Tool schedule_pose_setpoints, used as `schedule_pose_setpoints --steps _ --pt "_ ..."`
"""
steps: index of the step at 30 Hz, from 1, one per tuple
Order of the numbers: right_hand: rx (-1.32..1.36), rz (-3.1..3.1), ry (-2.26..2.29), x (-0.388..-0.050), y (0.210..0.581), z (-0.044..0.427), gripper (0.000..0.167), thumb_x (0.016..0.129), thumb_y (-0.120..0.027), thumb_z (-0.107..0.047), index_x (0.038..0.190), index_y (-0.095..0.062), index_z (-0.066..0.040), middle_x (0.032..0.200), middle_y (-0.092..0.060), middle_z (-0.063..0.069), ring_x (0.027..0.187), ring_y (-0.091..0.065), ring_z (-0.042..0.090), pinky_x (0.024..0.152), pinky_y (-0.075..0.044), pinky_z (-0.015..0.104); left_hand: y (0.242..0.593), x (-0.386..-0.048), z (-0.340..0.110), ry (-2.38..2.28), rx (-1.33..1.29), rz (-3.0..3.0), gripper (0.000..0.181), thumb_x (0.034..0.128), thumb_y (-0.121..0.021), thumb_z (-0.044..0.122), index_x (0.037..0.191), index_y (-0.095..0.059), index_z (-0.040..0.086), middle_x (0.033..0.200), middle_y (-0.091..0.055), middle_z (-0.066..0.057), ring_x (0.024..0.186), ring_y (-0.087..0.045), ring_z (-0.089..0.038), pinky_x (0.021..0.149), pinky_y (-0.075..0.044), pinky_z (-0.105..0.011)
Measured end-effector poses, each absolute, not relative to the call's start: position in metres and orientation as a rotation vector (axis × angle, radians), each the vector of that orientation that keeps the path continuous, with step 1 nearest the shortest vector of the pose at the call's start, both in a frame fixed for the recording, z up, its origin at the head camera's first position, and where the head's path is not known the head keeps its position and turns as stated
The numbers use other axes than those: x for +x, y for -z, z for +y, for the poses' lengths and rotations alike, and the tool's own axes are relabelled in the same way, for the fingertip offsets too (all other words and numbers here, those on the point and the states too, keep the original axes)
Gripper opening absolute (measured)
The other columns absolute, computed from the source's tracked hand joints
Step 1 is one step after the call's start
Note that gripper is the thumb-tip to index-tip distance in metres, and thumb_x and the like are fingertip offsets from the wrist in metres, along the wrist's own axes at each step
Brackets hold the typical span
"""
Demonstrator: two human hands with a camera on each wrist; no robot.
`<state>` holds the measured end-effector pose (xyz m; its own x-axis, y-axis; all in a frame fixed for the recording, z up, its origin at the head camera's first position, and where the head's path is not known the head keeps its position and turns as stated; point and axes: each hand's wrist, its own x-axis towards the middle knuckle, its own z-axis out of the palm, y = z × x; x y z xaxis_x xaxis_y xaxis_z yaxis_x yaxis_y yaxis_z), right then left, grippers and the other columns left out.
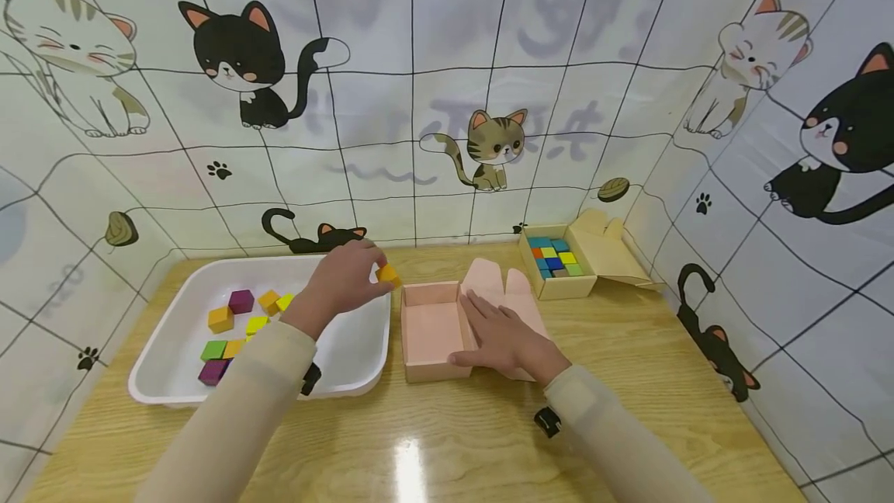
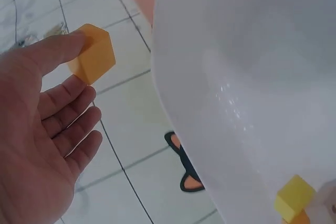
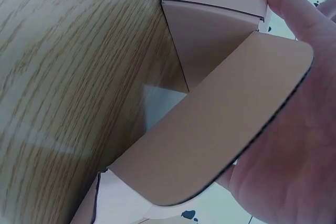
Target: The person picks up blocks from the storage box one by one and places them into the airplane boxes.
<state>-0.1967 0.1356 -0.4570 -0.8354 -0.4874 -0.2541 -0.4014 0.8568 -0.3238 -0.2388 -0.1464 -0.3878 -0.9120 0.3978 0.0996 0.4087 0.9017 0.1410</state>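
Observation:
My left hand (image 1: 342, 279) pinches an orange cube (image 1: 388, 275) between thumb and fingertips, above the right rim of the white tray (image 1: 382, 348). In the left wrist view, the thumb lies on one face of the cube (image 2: 97, 59) while the other fingers curve below. The pink box (image 1: 436, 372) stands beside the tray with its lid (image 1: 520, 303) folded back to the right. My right hand (image 1: 506, 338) rests with fingers spread over the box's right edge and lid. Its thumb (image 3: 286, 3) touches the box in the right wrist view, where a flap partly hides the hand.
Several cubes lie in the tray, among them a purple cube (image 1: 240, 301), a green cube (image 1: 213, 350) and a yellow cube (image 1: 256, 324). A cream box (image 1: 566, 288) of coloured cubes stands open at the back right. Cat-patterned sheeting (image 1: 377, 107) surrounds the wooden table (image 1: 335, 449).

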Motion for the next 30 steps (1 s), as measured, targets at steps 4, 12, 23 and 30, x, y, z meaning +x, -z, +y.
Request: schedule_pose_setpoints --steps 4,12,23,30 --pt "-0.667 2.708 0.34 -0.198 0.457 0.134 0.107 0.083 -0.05 -0.076 0.158 -0.006 -0.014 0.166 -0.007 0.005 0.154 -0.01 0.023 0.122 -0.017 0.054 0.394 -0.243 -0.126 0.166 -0.709 -3.013 0.034 0.0837 -0.071 0.036 0.104 -0.069 0.01 0.106 -0.066 -0.005 0.094 -0.06 -0.024 0.088 -0.053 -0.041" --pt "-0.665 2.706 0.333 -0.198 0.453 0.133 0.104 0.085 -0.054 -0.07 0.157 -0.008 -0.011 0.166 -0.009 0.007 0.154 -0.009 0.024 0.122 -0.016 0.055 0.413 -0.248 -0.099 0.069 -0.755 -3.07 0.026 0.0826 -0.071 0.032 0.098 -0.072 0.011 0.115 -0.063 -0.005 0.112 -0.056 -0.025 0.105 -0.045 -0.041" --pt "-0.649 2.702 0.321 -0.199 0.453 0.132 0.104 0.085 -0.053 -0.07 0.157 -0.008 -0.011 0.166 -0.01 0.008 0.154 -0.01 0.024 0.122 -0.017 0.054 0.432 -0.255 -0.091 -0.143 -0.794 -3.082 0.018 0.0825 -0.071 0.027 0.087 -0.074 0.009 0.133 -0.059 -0.003 0.132 -0.048 -0.024 0.116 -0.035 -0.04" --pt "-0.656 2.701 0.303 -0.2 0.455 0.132 0.105 0.085 -0.052 -0.072 0.157 -0.007 -0.011 0.166 -0.008 0.007 0.154 -0.009 0.022 0.123 -0.016 0.052 0.436 -0.256 -0.085 -0.296 -0.818 -3.081 0.015 0.0859 -0.069 0.025 0.089 -0.074 0.011 0.131 -0.058 -0.001 0.129 -0.047 -0.021 0.113 -0.038 -0.039"
